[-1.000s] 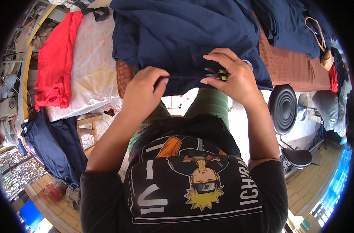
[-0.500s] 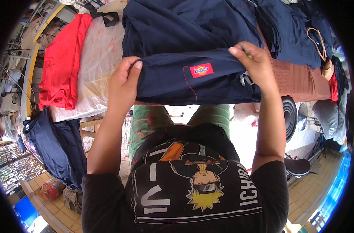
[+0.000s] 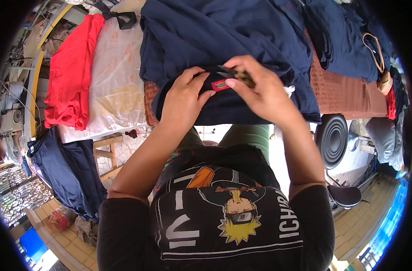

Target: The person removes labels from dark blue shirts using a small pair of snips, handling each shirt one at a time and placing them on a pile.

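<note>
A navy blue garment lies across the table edge in front of me, with a small red label stitched on it. On the left side of the label, my left hand grips the cloth, its thumb and forefinger bent around the fabric. My right hand is closed around small thread snips with dark pointed blades and a yellowish-green handle. The blade tips point left, just above the label. The right thumb touches the label's right end. Whether the snips touch a thread is too blurred to tell.
More navy cloth covers the middle of the table. Folded navy garments lie at the right on a brown cover. At the left, red cloth rests beside clear plastic sheeting; another navy garment hangs below. A round black disc stands lower right.
Both hands have come inward from the garment's sides to the label. The garment has slackened, and the snips' blades now show beside the label. The loose red thread is no longer visible.
</note>
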Motion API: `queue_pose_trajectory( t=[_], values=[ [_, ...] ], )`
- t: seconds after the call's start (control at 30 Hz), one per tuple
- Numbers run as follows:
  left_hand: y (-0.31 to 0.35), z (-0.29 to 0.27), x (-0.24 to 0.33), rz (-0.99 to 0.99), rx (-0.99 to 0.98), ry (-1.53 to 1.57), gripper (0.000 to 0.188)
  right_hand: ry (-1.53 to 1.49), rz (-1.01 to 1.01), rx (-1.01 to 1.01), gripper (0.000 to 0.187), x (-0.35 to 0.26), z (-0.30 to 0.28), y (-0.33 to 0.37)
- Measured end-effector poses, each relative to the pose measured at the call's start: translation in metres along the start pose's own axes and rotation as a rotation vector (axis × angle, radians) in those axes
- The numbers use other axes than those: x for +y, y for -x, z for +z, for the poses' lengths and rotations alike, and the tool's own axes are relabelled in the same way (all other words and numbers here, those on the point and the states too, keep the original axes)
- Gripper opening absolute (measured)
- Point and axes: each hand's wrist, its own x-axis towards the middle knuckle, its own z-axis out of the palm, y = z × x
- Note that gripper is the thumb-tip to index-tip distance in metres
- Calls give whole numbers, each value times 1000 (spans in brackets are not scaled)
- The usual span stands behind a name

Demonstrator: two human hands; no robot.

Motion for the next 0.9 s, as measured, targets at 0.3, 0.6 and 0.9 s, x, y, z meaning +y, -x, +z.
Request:
queue_pose_trajectory(
  t=[0.3, 0.6, 0.9],
  values=[
    [2, 8, -15, -104, -31, 72, 20, 3, -54, 48, 12, 42, 35, 1],
    [-3, 4, -17, -203, -76, 171, 15, 128, -60, 10, 17, 34, 32, 2],
    [-3, 9, -12, -112, -51, 49, 17, 105, -59, 37, 15, 36, 35, 2]
  ],
)
